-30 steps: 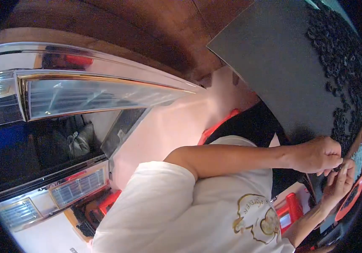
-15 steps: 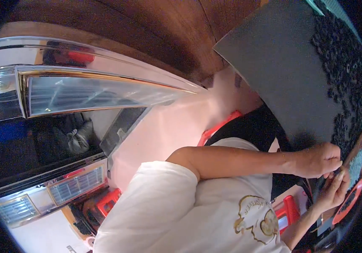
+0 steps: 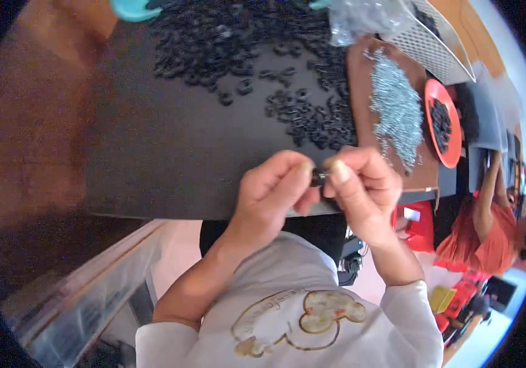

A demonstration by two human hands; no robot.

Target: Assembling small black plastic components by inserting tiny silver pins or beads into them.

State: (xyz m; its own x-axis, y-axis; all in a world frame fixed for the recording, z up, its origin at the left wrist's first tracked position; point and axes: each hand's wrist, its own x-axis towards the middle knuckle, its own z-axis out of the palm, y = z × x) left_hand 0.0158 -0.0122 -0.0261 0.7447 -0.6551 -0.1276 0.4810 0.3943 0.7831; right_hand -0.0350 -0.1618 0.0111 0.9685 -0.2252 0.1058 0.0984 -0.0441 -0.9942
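Observation:
Both hands meet over the near edge of the dark grey mat. Between their fingertips sits a small black piece (image 3: 318,178), too small and too covered to name its kind more exactly. My left hand (image 3: 270,193) pinches it from the left with thumb and forefinger. From the right, the thumb and curled fingers of my right hand (image 3: 366,191) close on it. Just beyond the hands lie loose small black parts (image 3: 312,119), some ring-like or hooked, which thicken into a large heap (image 3: 214,40) farther back.
Silvery screw-like pieces (image 3: 396,110) are piled on a brown board (image 3: 361,80) at right. Past them stand a red plate (image 3: 453,147) of black parts and a white perforated basket (image 3: 437,52). A clear plastic bag (image 3: 361,21) lies behind. Another person (image 3: 483,236) works at far right.
The view has swung right, so the mat, screw-like pieces and red plate now show fully. My hands, close together before at the picture's right edge, are now near its middle, still together.

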